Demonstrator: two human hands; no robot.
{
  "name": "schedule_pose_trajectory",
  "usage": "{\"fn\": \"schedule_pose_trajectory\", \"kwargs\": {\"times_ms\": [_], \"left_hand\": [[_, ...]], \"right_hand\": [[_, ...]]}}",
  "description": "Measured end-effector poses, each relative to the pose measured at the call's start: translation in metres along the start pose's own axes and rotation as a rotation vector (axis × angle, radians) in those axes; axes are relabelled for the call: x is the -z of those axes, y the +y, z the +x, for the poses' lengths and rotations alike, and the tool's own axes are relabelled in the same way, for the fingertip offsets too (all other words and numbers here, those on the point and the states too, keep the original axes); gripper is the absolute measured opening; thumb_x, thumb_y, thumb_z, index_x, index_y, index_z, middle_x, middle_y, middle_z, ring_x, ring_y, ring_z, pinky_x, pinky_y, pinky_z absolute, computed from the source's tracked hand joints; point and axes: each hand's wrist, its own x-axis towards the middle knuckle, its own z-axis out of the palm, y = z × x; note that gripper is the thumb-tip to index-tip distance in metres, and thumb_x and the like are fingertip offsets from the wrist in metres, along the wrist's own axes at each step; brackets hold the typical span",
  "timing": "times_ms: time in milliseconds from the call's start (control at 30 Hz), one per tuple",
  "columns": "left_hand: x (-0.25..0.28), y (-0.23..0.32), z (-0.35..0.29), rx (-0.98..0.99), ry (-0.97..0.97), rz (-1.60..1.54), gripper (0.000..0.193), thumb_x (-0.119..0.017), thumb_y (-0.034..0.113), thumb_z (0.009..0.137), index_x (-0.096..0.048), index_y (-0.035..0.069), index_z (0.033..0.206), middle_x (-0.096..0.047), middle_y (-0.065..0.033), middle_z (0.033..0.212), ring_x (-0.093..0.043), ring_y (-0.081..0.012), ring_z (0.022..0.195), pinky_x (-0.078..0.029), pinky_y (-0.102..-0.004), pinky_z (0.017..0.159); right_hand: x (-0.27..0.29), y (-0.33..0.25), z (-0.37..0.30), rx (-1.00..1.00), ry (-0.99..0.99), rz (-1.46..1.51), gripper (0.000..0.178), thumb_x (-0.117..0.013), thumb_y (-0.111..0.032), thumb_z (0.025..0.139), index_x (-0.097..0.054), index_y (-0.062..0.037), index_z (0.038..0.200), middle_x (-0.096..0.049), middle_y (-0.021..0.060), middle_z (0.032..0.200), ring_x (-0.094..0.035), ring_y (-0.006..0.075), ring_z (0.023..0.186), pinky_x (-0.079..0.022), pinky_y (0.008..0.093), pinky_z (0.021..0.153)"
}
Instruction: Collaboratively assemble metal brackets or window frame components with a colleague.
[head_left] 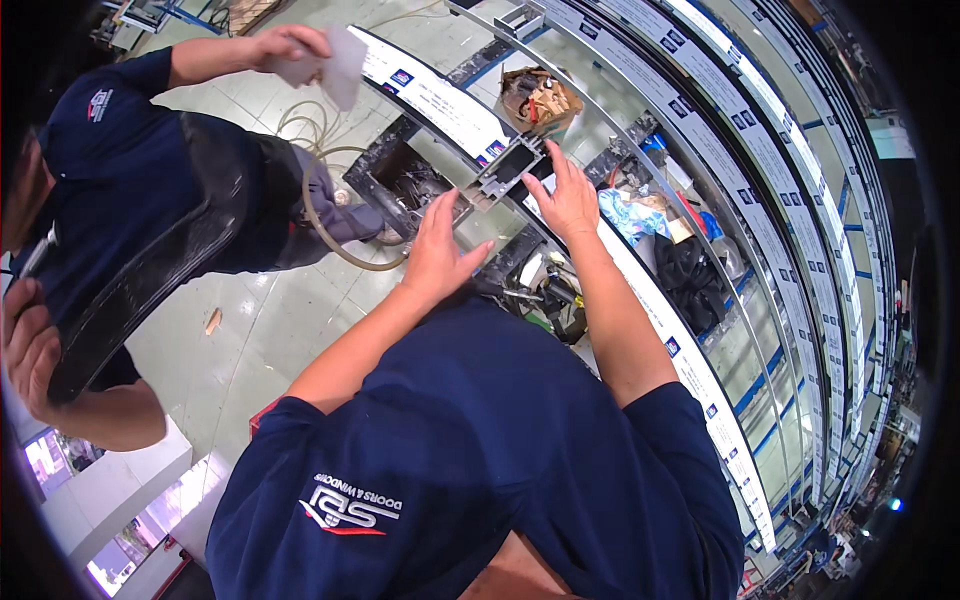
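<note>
A short, dark-grey hollow metal profile piece (513, 162) sits at a long bar (440, 92) covered in white printed film. My left hand (438, 255) is open beside the piece's near left end, thumb spread away from the fingers. At its right side is my right hand (570, 198), also open, with thumb and forefinger apart close to its edge. Whether those fingertips touch the metal cannot be made out. The bar runs on under my right forearm toward the lower right.
On the left a co-worker in a dark shirt and apron (215, 190) holds a pale translucent sheet (345, 68). A hose (315, 200) hangs nearby. Film-covered profiles (720, 130) fill the right-hand rack. A scrap-filled box (540, 100), a black bag (690, 280) and tools (548, 290) lie around the bench.
</note>
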Motion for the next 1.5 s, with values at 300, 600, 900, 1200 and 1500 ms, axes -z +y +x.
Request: {"fn": "schedule_pose_trajectory", "kwargs": {"times_ms": [300,600,900,1200,1500], "left_hand": [[0.000,-0.003,-0.005,-0.025,0.031,0.025,0.088,-0.082,0.032,0.087,-0.038,-0.005,0.154,-0.049,-0.0306,0.145,-0.052,-0.0450,0.134,-0.045,-0.0483,0.113],[-0.016,-0.044,0.077,0.428,0.184,-0.543,0.077,-0.078,0.034,0.094,-0.046,-0.007,0.151,-0.061,-0.0239,0.137,-0.062,-0.0336,0.123,-0.048,-0.0410,0.107],[-0.031,-0.108,0.138,0.526,0.191,-0.309,0.065,-0.078,0.026,0.089,-0.056,-0.015,0.135,-0.072,-0.0277,0.121,-0.070,-0.0322,0.112,-0.053,-0.0394,0.099],[0.058,0.017,0.039,-0.121,-0.010,-0.210,0.058,-0.077,0.027,0.085,-0.056,-0.010,0.126,-0.068,-0.0205,0.110,-0.068,-0.0291,0.101,-0.053,-0.0383,0.089],[0.130,0.182,0.087,-1.391,-0.280,0.115,0.042,-0.079,0.028,0.076,-0.065,0.002,0.105,-0.065,-0.0106,0.090,-0.067,-0.0282,0.086,-0.053,-0.0388,0.078]], "right_hand": [[-0.003,0.010,-0.003,-0.040,0.096,0.230,0.074,-0.061,-0.056,0.101,-0.041,-0.0139,0.159,-0.063,0.0180,0.141,-0.060,0.0369,0.131,-0.048,0.0483,0.107],[0.006,-0.036,0.082,0.215,0.257,0.236,0.055,-0.068,-0.057,0.097,-0.073,-0.0156,0.133,-0.064,0.0132,0.143,-0.055,0.0362,0.134,-0.039,0.0538,0.115],[-0.011,-0.028,0.141,-0.014,-0.029,0.476,0.043,-0.063,-0.045,0.100,-0.075,-0.0174,0.131,-0.070,0.0124,0.133,-0.063,0.0305,0.127,-0.048,0.0475,0.104],[0.067,-0.068,-0.062,-0.503,-0.335,1.624,0.045,-0.050,-0.043,0.114,-0.055,-0.0108,0.144,-0.070,0.0050,0.123,-0.066,0.0159,0.112,-0.054,0.0321,0.088],[0.131,-0.083,-0.118,-0.078,0.143,0.932,0.068,-0.060,-0.040,0.106,-0.044,0.0030,0.156,-0.054,0.0220,0.146,-0.051,0.0315,0.141,-0.039,0.0433,0.119]]}}
